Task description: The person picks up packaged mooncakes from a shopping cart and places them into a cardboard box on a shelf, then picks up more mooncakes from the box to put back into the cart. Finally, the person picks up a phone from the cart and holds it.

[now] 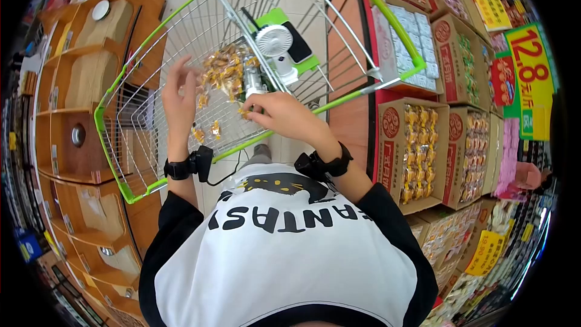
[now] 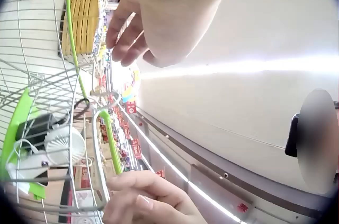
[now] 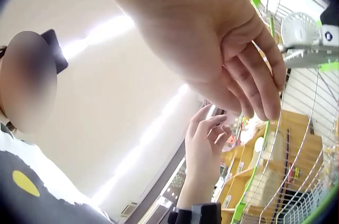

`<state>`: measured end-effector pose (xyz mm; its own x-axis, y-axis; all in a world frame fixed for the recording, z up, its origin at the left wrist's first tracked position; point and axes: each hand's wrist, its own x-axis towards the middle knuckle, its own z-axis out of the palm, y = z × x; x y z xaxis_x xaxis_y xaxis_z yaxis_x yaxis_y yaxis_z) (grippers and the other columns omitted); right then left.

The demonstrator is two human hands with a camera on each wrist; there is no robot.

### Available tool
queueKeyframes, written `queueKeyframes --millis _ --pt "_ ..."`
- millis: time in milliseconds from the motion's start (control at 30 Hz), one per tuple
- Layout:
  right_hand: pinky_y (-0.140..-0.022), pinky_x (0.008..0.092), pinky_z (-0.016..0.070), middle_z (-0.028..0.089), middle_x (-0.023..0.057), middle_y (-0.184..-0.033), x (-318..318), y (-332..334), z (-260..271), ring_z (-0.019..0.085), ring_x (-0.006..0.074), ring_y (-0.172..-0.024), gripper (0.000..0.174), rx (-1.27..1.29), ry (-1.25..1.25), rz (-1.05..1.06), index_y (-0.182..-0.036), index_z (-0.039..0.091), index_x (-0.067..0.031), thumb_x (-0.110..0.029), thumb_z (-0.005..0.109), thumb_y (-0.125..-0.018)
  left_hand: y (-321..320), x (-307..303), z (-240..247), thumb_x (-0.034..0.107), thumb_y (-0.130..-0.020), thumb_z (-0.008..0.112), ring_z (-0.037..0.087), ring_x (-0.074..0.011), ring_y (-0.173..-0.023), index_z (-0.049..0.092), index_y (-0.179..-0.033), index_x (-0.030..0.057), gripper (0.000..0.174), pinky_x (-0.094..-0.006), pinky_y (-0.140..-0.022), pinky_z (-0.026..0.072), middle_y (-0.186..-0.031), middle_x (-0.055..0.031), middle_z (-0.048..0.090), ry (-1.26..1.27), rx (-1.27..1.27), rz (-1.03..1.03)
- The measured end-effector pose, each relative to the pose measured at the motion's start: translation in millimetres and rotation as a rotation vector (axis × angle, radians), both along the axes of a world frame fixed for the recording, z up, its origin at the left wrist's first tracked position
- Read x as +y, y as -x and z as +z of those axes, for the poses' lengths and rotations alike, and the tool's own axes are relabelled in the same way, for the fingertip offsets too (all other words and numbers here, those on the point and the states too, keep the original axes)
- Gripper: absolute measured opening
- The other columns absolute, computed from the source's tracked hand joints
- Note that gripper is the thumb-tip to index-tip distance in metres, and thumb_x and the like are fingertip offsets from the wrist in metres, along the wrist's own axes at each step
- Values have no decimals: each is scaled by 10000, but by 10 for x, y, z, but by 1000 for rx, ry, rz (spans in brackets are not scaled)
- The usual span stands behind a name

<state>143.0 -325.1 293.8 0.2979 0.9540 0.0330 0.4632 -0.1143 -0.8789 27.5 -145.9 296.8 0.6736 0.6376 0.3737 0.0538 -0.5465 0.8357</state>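
Note:
In the head view, my left hand (image 1: 180,94) is raised over the wire shopping cart (image 1: 112,169), fingers loosely bent and apart, holding nothing. The left wrist view also shows these fingers (image 2: 127,38) spread apart. My right hand (image 1: 281,115) is over the cart's near side, its fingers bent. A small orange-wrapped snack (image 1: 243,112) shows right at its fingertips; I cannot tell whether they pinch it. Beyond the hands lies a pile of similar wrapped snacks (image 1: 223,72), with several loose ones nearer. The right wrist view shows the right fingers (image 3: 257,81) hanging curled beside the cart's wires.
A white fan (image 1: 274,41) and a dark phone (image 1: 298,42) sit on the cart's green seat panel (image 1: 275,18). Cardboard boxes of packaged snacks (image 1: 417,151) line the right side. Wooden shelf bins (image 1: 78,85) stand at left. The cart's green rim (image 1: 387,15) surrounds the work area.

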Motion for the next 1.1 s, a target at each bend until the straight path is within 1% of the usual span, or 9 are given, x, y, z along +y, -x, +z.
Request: queueKeyframes --millis 267,433,633,700,733,833,900,933,1100 --pt "-674 391 446 597 150 -762 1275 111 -464 573 308 -729 217 -255 39 243 -914 576 -44 -160 540 -734 168 940 -686 100 -844 483 545 -104 -728 520 -1078 49 243 -231 -648 441 -816 -51 580 282 239 -69" --pt "-676 406 447 601 177 -772 1953 46 -1187 574 327 -758 249 -283 225 240 -895 601 -44 -192 544 -704 246 1496 -1601 179 -815 489 574 -160 -676 533 -1036 43 264 -274 -596 447 -826 -106 603 289 526 -133" --pt "-664 419 442 601 184 -755 2003 -93 -2140 568 343 -746 264 -269 634 243 -826 600 -20 -236 519 -697 482 1564 -2810 260 -752 549 592 -240 -745 541 -1030 49 349 -337 -674 457 -809 -148 594 469 985 -135" --pt "-641 436 473 600 231 -793 1898 -117 -2435 588 378 -728 234 -237 722 197 -761 610 41 -148 498 -681 741 1598 -3499 286 -708 576 554 -313 -920 536 -1049 55 413 -378 -782 438 -909 -211 575 191 1020 -140" --pt "-641 436 473 600 231 -793 1859 -121 -2541 588 378 -728 234 -234 730 203 -761 610 41 -148 498 -681 756 1555 -3434 286 -708 576 554 -313 -920 536 -1049 55 413 -378 -782 438 -909 -211 575 201 1023 -141" --pt "-676 438 467 592 254 -819 1760 -71 -2814 583 378 -763 245 -91 860 239 -748 602 61 -148 488 -690 902 1359 -3370 268 -699 574 457 -403 -1050 496 -1113 76 464 -411 -897 372 -1076 -277 499 250 1223 -36" --pt "-704 390 451 611 181 -881 1729 4 -2930 575 330 -821 272 -95 921 275 -909 596 -11 -203 533 -728 1021 1273 -3530 290 -695 584 325 -462 -1150 422 -1194 95 560 -479 -957 285 -1205 -293 392 344 1275 130" --pt "-747 381 448 599 179 -957 1737 34 -2943 566 323 -881 301 -132 938 326 -962 589 -19 -206 530 -734 1074 1244 -3618 290 -695 584 325 -462 -1150 422 -1194 95 560 -479 -957 285 -1205 -293 392 352 1280 130" --pt "-775 391 437 596 187 -940 1691 262 -3182 557 335 -886 299 -87 935 266 -972 584 -35 -180 508 -723 1175 1145 -3751 323 -635 681 92 -441 -1257 352 -1257 123 732 -557 -983 149 -1284 -302 258 552 1206 180"
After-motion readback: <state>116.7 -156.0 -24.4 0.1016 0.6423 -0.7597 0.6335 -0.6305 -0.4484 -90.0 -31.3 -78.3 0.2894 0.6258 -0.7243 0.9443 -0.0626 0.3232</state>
